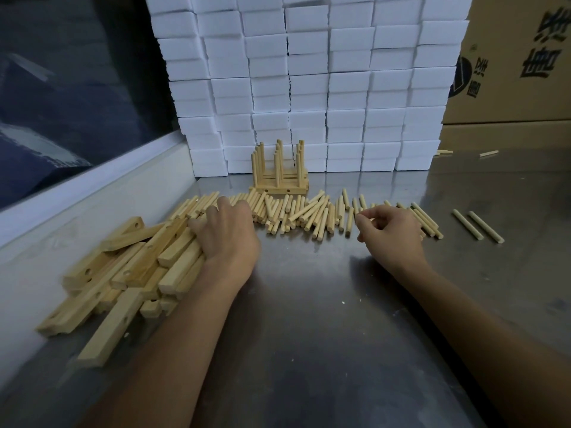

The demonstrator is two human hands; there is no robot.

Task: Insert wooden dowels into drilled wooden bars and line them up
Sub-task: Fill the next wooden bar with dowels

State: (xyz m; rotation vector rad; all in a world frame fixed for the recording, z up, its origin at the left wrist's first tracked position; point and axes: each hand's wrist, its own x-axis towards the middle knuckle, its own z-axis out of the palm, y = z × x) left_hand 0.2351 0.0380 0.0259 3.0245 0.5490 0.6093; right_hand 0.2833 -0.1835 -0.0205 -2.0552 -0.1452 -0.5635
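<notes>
Left grip (227, 234) curled onto a drilled bar (182, 253) atop the pile beneath it; right grip (391, 231) loosely curled, nothing visibly pinched, dowels (296, 213) just beyond. Best lifted one bar cleanly, holes upward.

Packing workshop: steel bench (309, 288), stacked white boxes (309, 88), printed cartons (509, 57).

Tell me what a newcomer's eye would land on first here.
Probably the wall of white foam blocks at the back, with finished bars holding upright dowels standing before it. Next, the spread of loose dowels across the steel table, where the right hand reaches. At left, the left hand rests on a jumbled pile of drilled bars.
</notes>
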